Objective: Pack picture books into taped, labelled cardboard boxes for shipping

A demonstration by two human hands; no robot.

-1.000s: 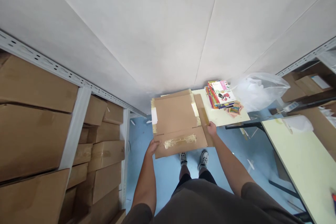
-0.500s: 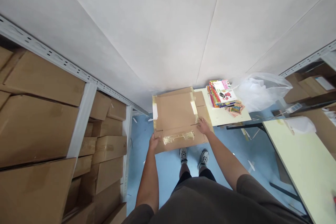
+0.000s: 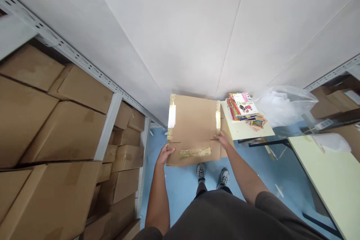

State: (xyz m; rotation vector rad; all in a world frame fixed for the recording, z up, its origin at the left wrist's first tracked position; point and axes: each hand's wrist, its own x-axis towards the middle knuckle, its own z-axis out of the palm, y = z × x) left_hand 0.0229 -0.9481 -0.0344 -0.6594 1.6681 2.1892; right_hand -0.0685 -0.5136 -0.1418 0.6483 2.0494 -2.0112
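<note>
A flattened cardboard box [image 3: 194,120] with shiny tape strips and white label scraps is between my two hands. My left hand [image 3: 164,154] grips its lower left edge, thumb on top. On the opposite edge, my right hand [image 3: 223,139] holds the cardboard near a slit, its fingers partly hidden. Another brown cardboard piece [image 3: 228,137] shows under the right side, over the end of a pale table [image 3: 254,132]. To the right of the cardboard, a stack of colourful books [image 3: 242,105] lies on that table, with small printed cards [image 3: 257,122] beside it.
Shelves on the left hold several cardboard boxes [image 3: 70,131] behind a grey metal upright [image 3: 108,125]. A clear plastic bag [image 3: 284,105] sits right of the books. Another pale table [image 3: 326,180] stands at the right. Scraps lie on the blue floor [image 3: 182,195].
The flattened box has been lifted and squared up between my hands, its top panel now lying flatter. My view has shifted left, showing more of the shelves.
</note>
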